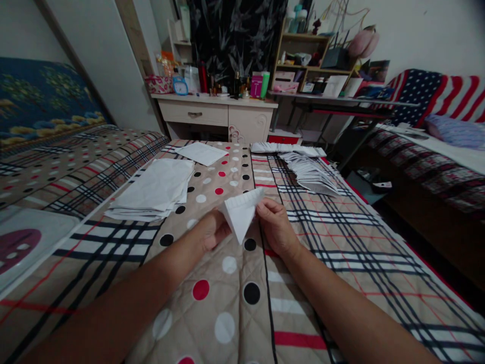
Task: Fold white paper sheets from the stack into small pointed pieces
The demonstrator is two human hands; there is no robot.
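A folded white paper piece [241, 213], triangular with its point down, is held just above the quilted bed cover [242, 303]. My left hand [210, 231] pinches its left edge. The fingers of my right hand [276, 225] are closed on its right edge. Both forearms reach in from the bottom of the view. A stack of flat white paper sheets [155, 189] lies to the left of my hands. Beyond my right hand, a row of folded white paper pieces [308, 169] fans out on the cover.
A single white sheet [201, 152] lies farther up the bed. A cream desk [217, 114] crowded with bottles stands beyond the bed's end, with a wooden shelf [303, 55] beside it. Another bed [428, 151] with a flag-patterned cover is at right, across a narrow floor gap.
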